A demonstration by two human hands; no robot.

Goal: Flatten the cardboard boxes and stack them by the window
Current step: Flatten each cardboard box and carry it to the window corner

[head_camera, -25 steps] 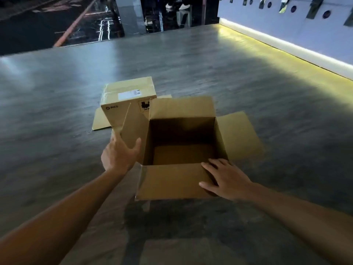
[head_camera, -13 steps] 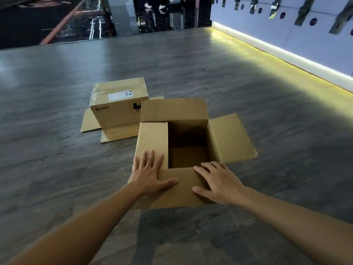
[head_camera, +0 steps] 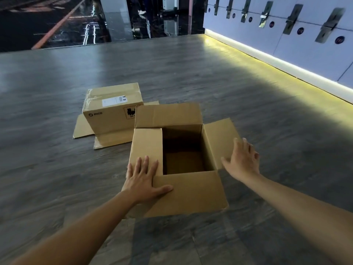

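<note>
An open cardboard box (head_camera: 183,150) stands on the grey wooden floor (head_camera: 248,111), just in front of a second, taped box (head_camera: 112,109) that sits on its spread flaps. The left hand (head_camera: 143,180) lies flat, fingers straight, on the folded-in left flap (head_camera: 147,144) and near flap (head_camera: 191,192). The right hand (head_camera: 241,161), fingers spread and grasping nothing, is at the outspread right flap (head_camera: 219,138); whether it touches cannot be told.
</note>
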